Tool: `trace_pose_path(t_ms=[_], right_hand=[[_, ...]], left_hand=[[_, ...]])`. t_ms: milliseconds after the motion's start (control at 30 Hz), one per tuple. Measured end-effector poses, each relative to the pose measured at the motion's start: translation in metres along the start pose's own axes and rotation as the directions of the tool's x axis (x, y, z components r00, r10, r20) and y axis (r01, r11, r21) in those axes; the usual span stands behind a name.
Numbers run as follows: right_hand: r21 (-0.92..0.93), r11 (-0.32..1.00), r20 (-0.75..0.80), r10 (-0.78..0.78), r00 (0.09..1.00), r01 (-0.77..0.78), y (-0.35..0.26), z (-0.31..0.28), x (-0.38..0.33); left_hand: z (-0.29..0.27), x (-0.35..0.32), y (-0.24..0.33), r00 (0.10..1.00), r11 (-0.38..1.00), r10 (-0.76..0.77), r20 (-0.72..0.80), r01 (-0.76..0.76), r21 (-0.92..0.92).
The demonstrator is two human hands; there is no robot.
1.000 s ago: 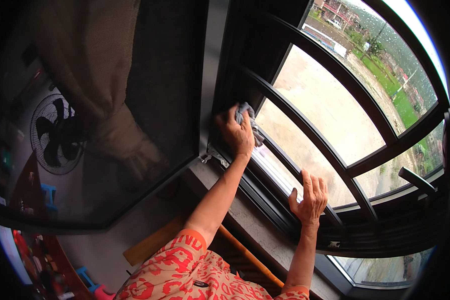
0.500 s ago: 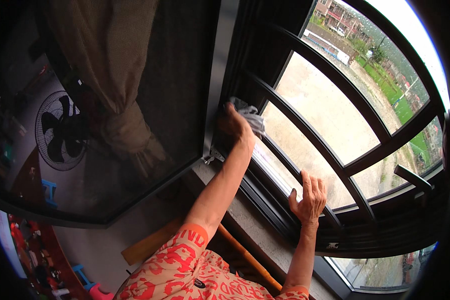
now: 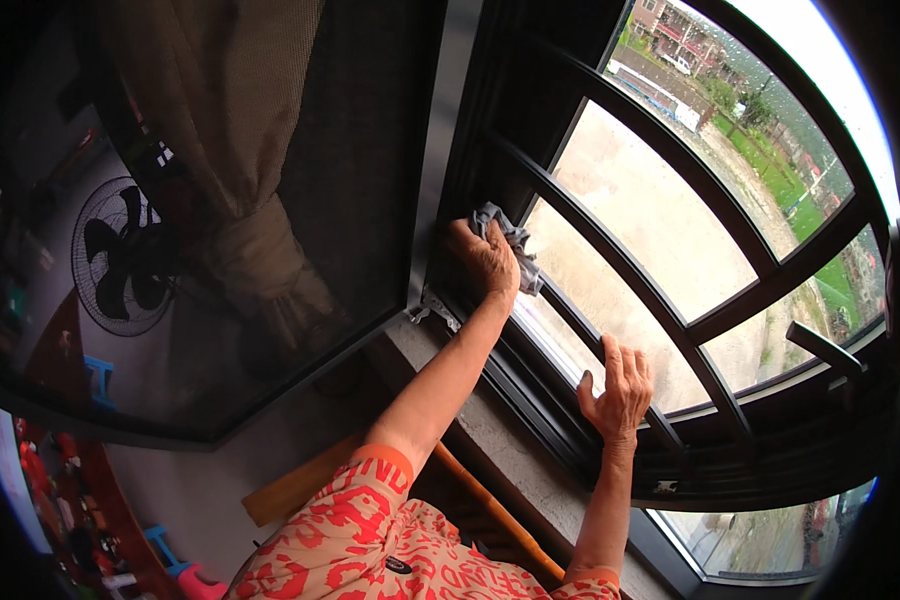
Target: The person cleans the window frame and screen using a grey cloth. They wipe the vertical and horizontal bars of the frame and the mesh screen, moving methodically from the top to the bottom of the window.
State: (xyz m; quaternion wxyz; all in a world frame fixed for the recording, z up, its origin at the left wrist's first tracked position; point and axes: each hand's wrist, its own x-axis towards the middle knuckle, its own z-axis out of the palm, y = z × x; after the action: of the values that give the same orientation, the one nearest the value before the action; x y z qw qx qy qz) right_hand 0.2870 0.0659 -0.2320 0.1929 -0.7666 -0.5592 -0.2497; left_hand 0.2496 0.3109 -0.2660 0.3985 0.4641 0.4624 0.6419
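My left hand grips a crumpled grey cloth at the left side of the dark window frame, close to the lowest bar. The cloth bunches out past the fingers on the right. My right hand rests with outstretched fingers against the lowest dark bar of the window guard, thumb apart. Nothing shows in it. Beyond the bars lies the window opening, with pale ground outside.
On the left a dark-framed screen panel stands swung inward, a knotted brown curtain and black fan behind it. A window handle juts out at right. Below are the grey sill and an orange wooden rail.
My left hand has moved slightly down and to the right along the frame, carrying the cloth. My right hand stays in place on the bar.
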Motion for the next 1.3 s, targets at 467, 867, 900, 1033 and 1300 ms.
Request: trace_pose_path(t_ms=[467, 867, 900, 1033, 1300], right_hand=[[-0.019, 1.000, -0.016, -0.008, 1.000, 0.008, -0.001, 0.003, 0.002], [-0.001, 1.000, -0.025, 0.003, 1.000, -0.003, -0.004, -0.004, 0.001], [-0.008, 1.000, -0.031, 0.005, 1.000, -0.006, -0.004, -0.004, 0.001], [-0.015, 1.000, -0.035, 0.005, 0.999, -0.006, -0.004, -0.005, 0.001], [-0.006, 1.000, -0.045, -0.004, 0.999, 0.003, 0.000, -0.002, 0.002]], left_hand=[[0.001, 0.045, 0.131, 0.970, 0.949, 0.230, -0.074, -0.241, -0.203], [0.004, 0.047, 0.094, 0.783, 0.782, 0.619, 0.060, -0.621, 0.053], [0.000, 0.037, 0.100, 0.781, 0.784, 0.617, 0.096, -0.621, 0.020], [-0.010, 0.009, 0.110, 0.770, 0.794, 0.602, 0.214, -0.605, -0.058], [-0.038, -0.010, 0.119, 0.429, 0.678, 0.729, 0.534, -0.562, -0.474]])
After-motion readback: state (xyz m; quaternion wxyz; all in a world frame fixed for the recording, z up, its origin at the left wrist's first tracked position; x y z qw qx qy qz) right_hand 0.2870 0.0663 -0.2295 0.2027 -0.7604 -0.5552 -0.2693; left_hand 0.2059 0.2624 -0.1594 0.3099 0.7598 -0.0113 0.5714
